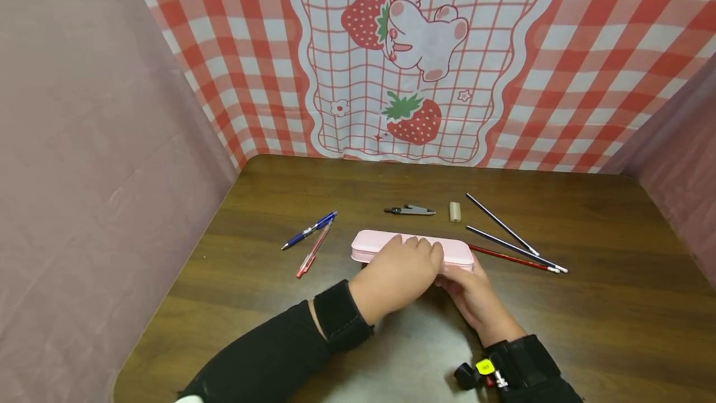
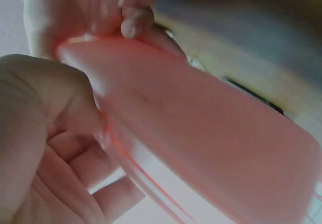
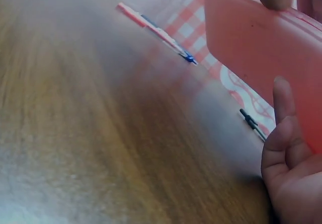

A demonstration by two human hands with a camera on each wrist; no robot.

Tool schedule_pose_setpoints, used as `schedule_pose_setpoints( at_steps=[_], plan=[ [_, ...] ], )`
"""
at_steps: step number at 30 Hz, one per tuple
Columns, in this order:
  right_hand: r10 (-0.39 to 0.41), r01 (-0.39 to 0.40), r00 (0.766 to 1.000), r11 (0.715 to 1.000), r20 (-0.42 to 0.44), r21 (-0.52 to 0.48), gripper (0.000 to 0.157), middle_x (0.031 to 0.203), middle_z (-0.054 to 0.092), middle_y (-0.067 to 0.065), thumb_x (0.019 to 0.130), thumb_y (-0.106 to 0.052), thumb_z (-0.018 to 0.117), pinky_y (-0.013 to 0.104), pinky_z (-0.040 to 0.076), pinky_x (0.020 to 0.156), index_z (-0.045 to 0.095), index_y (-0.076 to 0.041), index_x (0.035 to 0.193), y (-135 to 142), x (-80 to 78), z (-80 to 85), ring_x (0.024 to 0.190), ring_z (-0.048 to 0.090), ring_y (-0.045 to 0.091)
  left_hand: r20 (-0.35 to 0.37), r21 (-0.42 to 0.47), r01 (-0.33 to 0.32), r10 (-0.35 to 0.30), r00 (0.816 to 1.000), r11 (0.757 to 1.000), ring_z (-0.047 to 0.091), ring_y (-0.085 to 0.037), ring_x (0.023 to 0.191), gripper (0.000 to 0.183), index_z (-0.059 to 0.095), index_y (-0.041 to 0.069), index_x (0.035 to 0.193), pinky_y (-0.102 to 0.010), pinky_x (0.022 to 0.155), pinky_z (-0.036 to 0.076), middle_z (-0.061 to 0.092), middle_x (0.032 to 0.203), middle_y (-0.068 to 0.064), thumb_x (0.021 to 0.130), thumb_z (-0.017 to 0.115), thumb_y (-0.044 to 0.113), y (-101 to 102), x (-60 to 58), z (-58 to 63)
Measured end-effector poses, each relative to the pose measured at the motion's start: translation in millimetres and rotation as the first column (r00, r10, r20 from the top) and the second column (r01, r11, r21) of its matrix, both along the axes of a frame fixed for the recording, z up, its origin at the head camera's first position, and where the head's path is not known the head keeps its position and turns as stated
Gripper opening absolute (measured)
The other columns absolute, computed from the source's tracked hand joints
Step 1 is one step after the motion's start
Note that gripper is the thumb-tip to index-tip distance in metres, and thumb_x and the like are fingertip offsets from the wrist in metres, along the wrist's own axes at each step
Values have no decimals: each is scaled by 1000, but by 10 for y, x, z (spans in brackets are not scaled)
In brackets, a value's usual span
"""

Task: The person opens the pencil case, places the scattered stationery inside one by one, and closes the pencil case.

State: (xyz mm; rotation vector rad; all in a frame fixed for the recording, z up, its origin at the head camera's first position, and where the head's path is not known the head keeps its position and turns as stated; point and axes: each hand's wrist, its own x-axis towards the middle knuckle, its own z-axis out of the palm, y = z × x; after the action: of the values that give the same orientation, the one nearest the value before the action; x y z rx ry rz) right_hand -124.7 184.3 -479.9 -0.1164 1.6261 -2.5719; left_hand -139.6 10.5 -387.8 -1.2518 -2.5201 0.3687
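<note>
The left hand (image 1: 396,277) and the right hand (image 1: 478,305) both grip the pink case (image 1: 380,242) over the table (image 1: 224,303). If one hand loosens too early, the smooth case could tilt, slip and fall.

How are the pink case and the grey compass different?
The pink case is big and chunky; the grey compass is small and thin. The left hand and right hand hold the case, while the compass lies on the table. Both are longer than they are wide.
</note>
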Motion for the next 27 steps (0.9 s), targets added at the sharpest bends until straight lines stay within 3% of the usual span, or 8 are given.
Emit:
schedule_pose_setpoints(
  at_steps=[4,9,15,21,27],
  plan=[
    [54,-57,998,996,-32,-75,31,100,64,-1,95,3,49,28,50,74,49,-13,122,63,-5,-38,84,62,16,158,54,-27,19,987,998,61,-16,100,34,56,10,124,-35,89,50,64,106,0,95,59,29,-122,-93,96],
    [109,-123,988,984,-110,-126,32,103,66,1,97,4,44,29,50,77,53,-12,123,155,-4,-66,88,64,20,302,205,-111,45,952,972,59,-16,109,50,56,9,130,-33,94,48,64,118,-2,89,63,37,-392,-250,121],
    [123,-142,984,977,-127,-158,38,117,64,3,98,2,42,32,50,86,45,-10,135,214,7,-56,98,63,19,472,333,-243,62,879,911,55,-12,115,66,53,15,137,-33,98,46,59,129,2,87,61,57,-714,-378,36],
    [133,-150,984,978,-117,-143,41,122,62,4,98,0,43,32,49,90,42,-10,138,208,28,-34,102,62,19,593,425,-333,19,805,842,50,-9,121,73,51,19,140,-37,102,43,54,135,5,85,58,67,-906,-386,-71],
    [142,-159,981,978,-134,-133,39,117,64,3,98,0,44,31,49,87,46,-10,136,181,26,-31,98,62,18,647,449,-383,2,763,807,47,-9,123,69,51,18,135,-44,103,40,51,135,4,85,58,65,-973,-368,-136]
  ],
)
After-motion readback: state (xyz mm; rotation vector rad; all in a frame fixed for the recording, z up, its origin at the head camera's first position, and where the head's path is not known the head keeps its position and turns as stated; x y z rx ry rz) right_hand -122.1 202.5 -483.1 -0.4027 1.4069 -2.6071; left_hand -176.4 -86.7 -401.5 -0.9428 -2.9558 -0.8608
